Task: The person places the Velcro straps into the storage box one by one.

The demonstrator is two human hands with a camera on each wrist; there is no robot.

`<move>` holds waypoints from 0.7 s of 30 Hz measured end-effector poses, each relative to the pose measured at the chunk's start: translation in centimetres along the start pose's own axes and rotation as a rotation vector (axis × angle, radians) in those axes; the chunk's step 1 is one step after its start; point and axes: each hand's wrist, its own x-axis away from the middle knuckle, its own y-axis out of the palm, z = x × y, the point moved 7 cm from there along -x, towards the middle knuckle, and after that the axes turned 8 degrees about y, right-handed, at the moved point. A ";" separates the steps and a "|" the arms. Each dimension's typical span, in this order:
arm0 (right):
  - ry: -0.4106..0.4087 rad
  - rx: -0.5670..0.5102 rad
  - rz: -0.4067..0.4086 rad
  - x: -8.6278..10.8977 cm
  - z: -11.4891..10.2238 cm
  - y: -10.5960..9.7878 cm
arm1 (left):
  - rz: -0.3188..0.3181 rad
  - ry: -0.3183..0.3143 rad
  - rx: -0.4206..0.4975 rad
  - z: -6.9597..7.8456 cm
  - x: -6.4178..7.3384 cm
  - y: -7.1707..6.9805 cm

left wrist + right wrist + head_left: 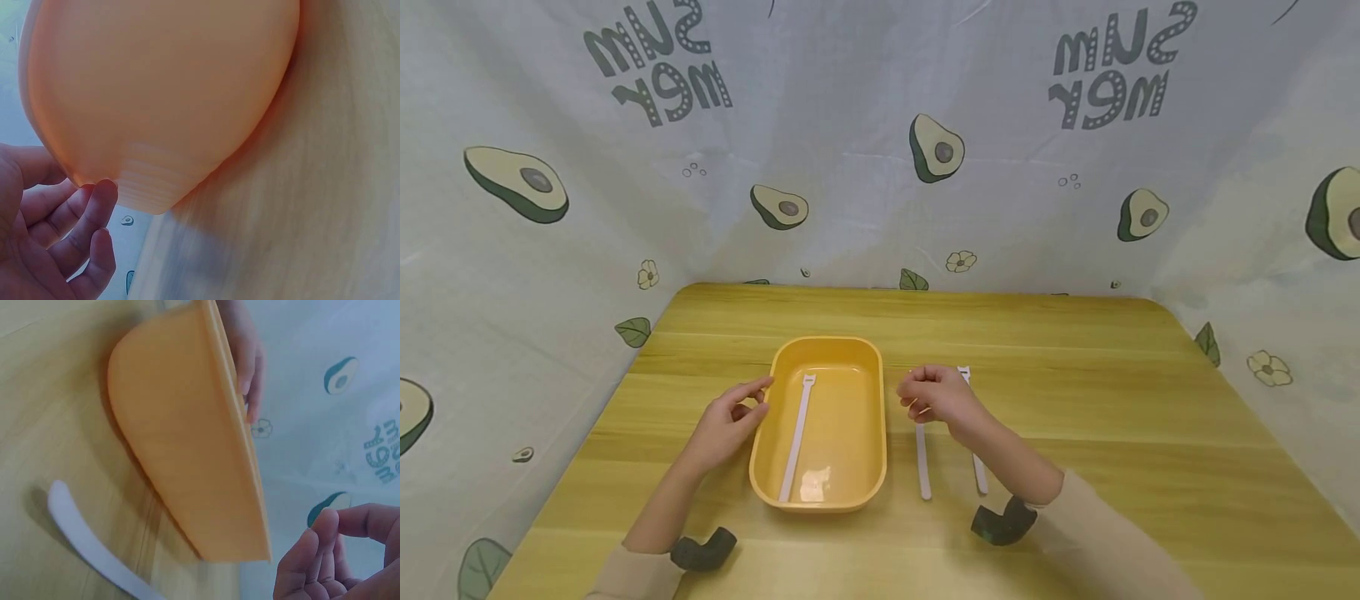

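A yellow tray (848, 417) stands on the table with one white cable tie (797, 437) lying lengthwise inside it, slotted head at the far end. At the tray's left rim my left hand (730, 423) rests its fingertips; the left wrist view shows bent, spread fingers (94, 219) against the outer wall. Right of the tray, my right hand (942, 396) hovers with loosely curled fingers, thumb and index tips close together and nothing seen between them. Beneath it lies a second cable tie (923, 467), its far end hidden by the hand. A third cable tie (980, 475) lies partly behind the right forearm.
Dark curved pieces (703, 552) sit at both wrists. The wooden table (1075, 375) extends to the right. A white curtain (850, 125) printed with avocados surrounds the back and sides.
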 end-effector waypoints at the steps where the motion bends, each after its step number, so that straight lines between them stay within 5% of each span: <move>1: -0.003 0.003 0.005 0.0 0.2 -0.3 | 0.000 0.000 0.001 0.0 0.0 0.0; 12: 0.024 0.048 0.076 -0.3 2.7 -3.4 | 0.006 -0.001 -0.003 0.1 0.0 0.0; 21: 0.031 0.110 0.212 -0.5 4.2 -6.3 | 0.006 -0.011 -0.004 0.1 0.0 0.1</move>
